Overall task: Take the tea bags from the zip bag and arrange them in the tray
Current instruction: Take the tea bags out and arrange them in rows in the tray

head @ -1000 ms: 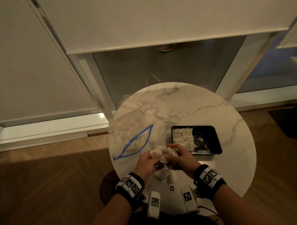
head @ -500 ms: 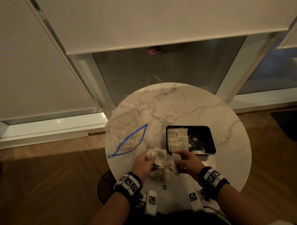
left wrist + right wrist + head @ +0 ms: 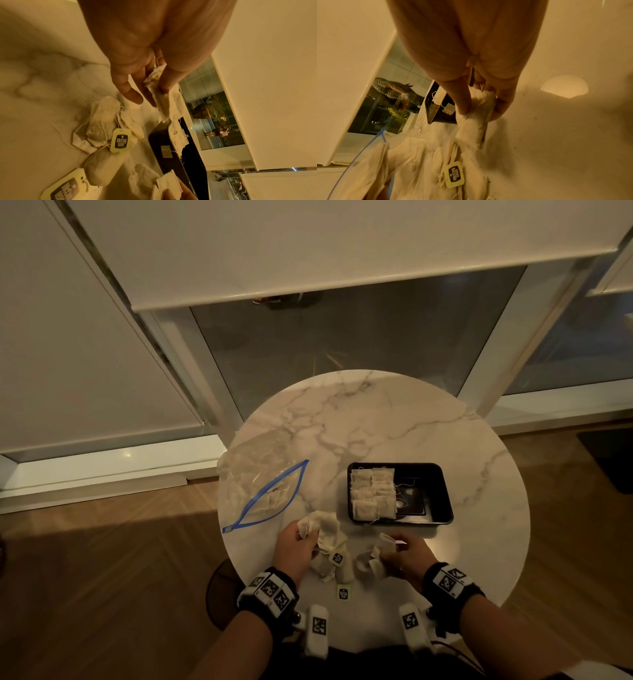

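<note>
My left hand point(image 3: 295, 546) pinches a clump of tea bags point(image 3: 323, 527) between thumb and fingers point(image 3: 167, 86) above the marble table. My right hand point(image 3: 402, 553) pinches other tea bags point(image 3: 385, 544), squeezed between thumb and forefinger point(image 3: 464, 105). More tea bags point(image 3: 329, 568) with yellow tags point(image 3: 120, 140) lie loose on the table between the hands. The black tray point(image 3: 435, 491) stands just beyond my right hand, with several tea bags point(image 3: 372, 494) laid in rows in its left half. The clear zip bag point(image 3: 263, 491) with a blue seal lies open at the left.
The round marble table point(image 3: 376, 422) is small, and its edge runs close behind both wrists. The zip bag hangs slightly over the left edge. A yellow tag point(image 3: 343, 593) lies alone near the front edge. Wooden floor and a window with a blind surround the table.
My hands were together on one clump of tea bags; now they have drawn apart, each holding its own share, the right one off to the right below the tray.
</note>
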`<state>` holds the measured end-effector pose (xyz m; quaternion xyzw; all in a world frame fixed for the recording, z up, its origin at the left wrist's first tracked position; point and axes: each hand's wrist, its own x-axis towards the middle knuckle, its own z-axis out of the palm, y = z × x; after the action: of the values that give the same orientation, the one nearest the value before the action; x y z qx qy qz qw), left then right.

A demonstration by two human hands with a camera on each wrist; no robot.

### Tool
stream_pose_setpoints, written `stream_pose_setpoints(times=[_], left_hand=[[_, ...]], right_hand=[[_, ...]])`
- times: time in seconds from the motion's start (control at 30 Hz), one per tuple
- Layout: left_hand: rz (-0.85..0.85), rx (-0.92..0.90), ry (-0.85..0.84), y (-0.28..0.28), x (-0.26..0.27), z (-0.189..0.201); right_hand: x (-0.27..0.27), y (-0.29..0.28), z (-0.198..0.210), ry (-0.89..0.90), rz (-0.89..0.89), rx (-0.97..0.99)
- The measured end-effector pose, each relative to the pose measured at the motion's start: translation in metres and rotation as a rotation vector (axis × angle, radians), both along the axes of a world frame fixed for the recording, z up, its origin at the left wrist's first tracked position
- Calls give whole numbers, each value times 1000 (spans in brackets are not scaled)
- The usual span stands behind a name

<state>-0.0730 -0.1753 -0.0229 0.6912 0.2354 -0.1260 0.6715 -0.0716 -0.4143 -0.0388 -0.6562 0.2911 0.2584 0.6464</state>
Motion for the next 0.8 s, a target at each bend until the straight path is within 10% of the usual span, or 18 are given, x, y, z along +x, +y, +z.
stream_pose_setpoints(times=[0.4, 0.8], left_hand=[[-149, 347, -152, 3, 0, 1], [-28, 72, -85, 19, 11, 5]], right_hand=[[-3, -2, -9, -8, -4, -83], [7, -13, -26, -3, 284, -483]])
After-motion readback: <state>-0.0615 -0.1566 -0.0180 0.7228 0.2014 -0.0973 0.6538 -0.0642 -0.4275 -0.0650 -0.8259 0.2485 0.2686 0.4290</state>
